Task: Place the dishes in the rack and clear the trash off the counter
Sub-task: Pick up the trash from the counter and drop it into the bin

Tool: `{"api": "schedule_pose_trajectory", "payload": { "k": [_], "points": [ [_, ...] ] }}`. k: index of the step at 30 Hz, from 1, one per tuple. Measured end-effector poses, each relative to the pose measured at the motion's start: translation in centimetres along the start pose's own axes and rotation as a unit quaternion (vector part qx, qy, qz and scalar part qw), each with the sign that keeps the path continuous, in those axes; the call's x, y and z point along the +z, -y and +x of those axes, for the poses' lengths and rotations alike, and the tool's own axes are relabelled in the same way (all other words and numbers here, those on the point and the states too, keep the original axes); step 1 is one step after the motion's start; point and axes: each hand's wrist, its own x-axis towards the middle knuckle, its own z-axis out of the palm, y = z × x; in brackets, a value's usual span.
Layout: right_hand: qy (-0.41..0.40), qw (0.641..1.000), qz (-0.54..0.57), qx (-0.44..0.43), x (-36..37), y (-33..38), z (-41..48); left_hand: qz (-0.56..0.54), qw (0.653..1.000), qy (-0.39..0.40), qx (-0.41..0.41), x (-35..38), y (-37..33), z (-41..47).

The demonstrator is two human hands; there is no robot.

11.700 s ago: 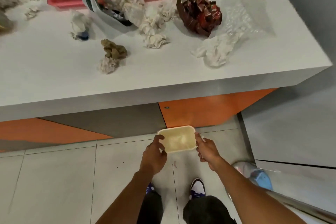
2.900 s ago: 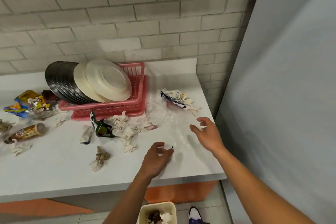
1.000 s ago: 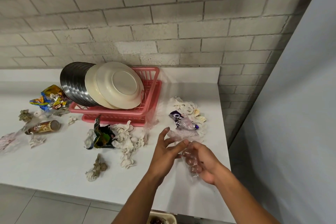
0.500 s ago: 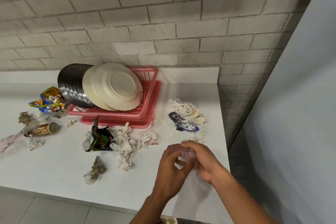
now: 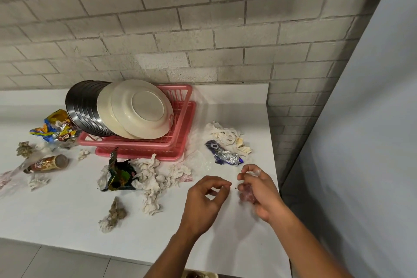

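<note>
My right hand (image 5: 259,189) grips a balled-up piece of clear plastic (image 5: 247,195) just above the white counter (image 5: 56,214) near its right end. My left hand (image 5: 206,197) hovers a little to its left, fingers loosely curled, holding nothing. The pink dish rack (image 5: 182,117) stands at the back with cream plates (image 5: 141,108) and several steel plates (image 5: 83,106) leaning in it. Crumpled tissues (image 5: 151,175), a green wrapper (image 5: 119,171), a purple-silver wrapper (image 5: 225,156) and torn white paper (image 5: 224,134) lie in front of and beside the rack.
Further left lie a brownish wad (image 5: 115,212), a small brown bottle (image 5: 47,163), a colourful foil bag (image 5: 56,126) and more scraps. A thin clear film (image 5: 198,160) lies by the rack. A grey wall (image 5: 361,142) closes the right side. A bin rim (image 5: 198,275) peeks below the counter.
My hands were pressed together squeezing the clear plastic; now they have parted. The plastic ball stays in my right hand and my left hand has drawn back to the left.
</note>
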Motion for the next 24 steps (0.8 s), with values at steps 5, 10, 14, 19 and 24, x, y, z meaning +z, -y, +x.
{"api": "schedule_pose_trajectory", "payload": {
  "k": [5,10,14,19,24],
  "points": [
    [-0.053,0.998,-0.024,-0.003,-1.2,0.9,0.4,0.033,0.999,-0.013,-0.012,-0.2,-0.1,3.3],
    [-0.062,0.997,-0.052,-0.016,-2.4,2.4,1.5,0.135,0.991,0.003,0.015,-0.5,-0.9,8.3],
    [-0.069,0.996,-0.047,-0.032,-2.8,3.2,2.5,0.239,0.970,0.035,0.013,-0.3,-1.5,12.8],
    [-0.068,0.996,-0.043,-0.047,-2.9,4.2,4.0,0.359,0.929,0.096,-0.006,1.4,-0.7,17.8],
    [-0.064,0.995,-0.047,-0.053,-2.2,5.7,5.6,0.463,0.871,0.155,-0.055,2.7,0.6,22.5]
  ]
}}
